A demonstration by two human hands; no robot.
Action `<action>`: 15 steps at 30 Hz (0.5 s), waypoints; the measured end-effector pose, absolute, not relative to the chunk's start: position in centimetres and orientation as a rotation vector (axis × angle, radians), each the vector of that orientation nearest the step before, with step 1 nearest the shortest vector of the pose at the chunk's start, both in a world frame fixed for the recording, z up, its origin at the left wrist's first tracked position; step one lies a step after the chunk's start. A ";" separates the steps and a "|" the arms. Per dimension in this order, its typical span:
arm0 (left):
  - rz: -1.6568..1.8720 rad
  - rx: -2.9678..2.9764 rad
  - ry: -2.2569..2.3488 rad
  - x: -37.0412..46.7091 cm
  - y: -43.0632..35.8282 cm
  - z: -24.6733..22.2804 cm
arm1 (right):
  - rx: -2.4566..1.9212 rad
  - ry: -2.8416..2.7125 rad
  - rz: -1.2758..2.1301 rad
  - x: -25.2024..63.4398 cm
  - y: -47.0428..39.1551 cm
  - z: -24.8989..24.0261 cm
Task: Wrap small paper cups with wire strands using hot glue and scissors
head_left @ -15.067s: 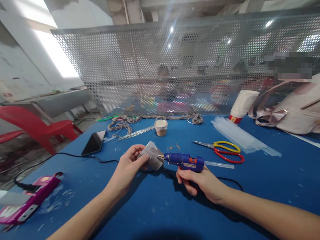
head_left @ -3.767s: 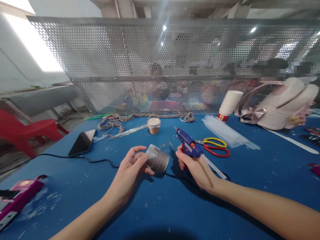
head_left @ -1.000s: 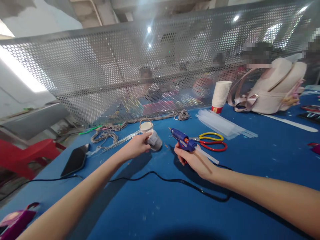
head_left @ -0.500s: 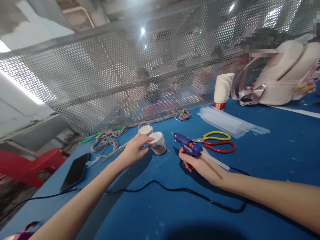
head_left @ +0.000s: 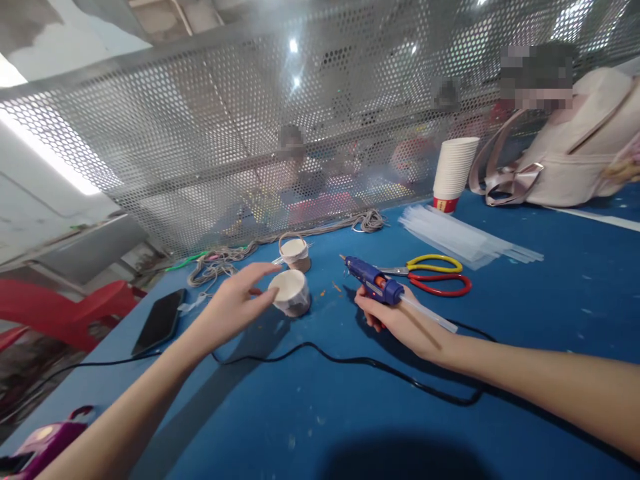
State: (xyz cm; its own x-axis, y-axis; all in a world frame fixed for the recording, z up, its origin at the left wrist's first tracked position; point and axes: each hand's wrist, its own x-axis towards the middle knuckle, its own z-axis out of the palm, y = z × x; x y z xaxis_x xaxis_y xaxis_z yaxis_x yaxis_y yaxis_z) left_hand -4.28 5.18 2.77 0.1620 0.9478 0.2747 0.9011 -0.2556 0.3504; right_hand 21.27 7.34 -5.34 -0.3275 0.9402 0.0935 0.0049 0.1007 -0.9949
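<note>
My right hand point(head_left: 387, 317) is wrapped round a blue hot glue gun point(head_left: 373, 280), its nozzle pointing to the left and a clear glue stick point(head_left: 430, 315) poking out of the back. Beside a small white paper cup point(head_left: 291, 295), my left hand point(head_left: 237, 300) has its thumb and fingers spread; the thumb overlaps the cup's left rim, and I cannot tell whether it touches. The cup stands upright with its open top showing. Just behind it is a second small cup point(head_left: 295, 255) with a loop handle and a brownish wrapped side.
Yellow-and-red-handled scissors point(head_left: 435, 275) lie behind the glue gun. Clear glue sticks point(head_left: 465, 237), stacked paper cups point(head_left: 455, 175) and a pale backpack point(head_left: 575, 153) are at the right. A phone point(head_left: 159, 322), grey cord point(head_left: 215, 263) and black cable point(head_left: 350, 361) lie leftward. A perforated metal screen point(head_left: 200, 153) stands behind.
My left hand has opened and drawn left from the front cup. That cup has shifted left and now stands upright with its opening visible. The right hand still holds the glue gun, nearly unmoved.
</note>
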 end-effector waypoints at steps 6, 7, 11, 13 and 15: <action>0.701 2.238 2.213 -5.9 3.9 4.9 | -0.976 -1.511 1.377 21.2 7.1 -5.0; 0.672 2.225 2.298 -6.2 3.8 4.8 | -0.975 -1.510 1.379 21.2 7.0 -4.9; 0.491 2.405 2.294 -7.6 3.9 3.6 | -0.985 -1.526 1.362 21.2 6.7 -4.8; 0.404 2.583 2.068 -8.1 4.1 2.6 | -0.986 -1.550 1.344 21.3 6.6 -4.8; 0.292 2.693 1.881 -8.2 4.4 1.6 | -0.982 -1.566 1.331 21.3 6.6 -4.8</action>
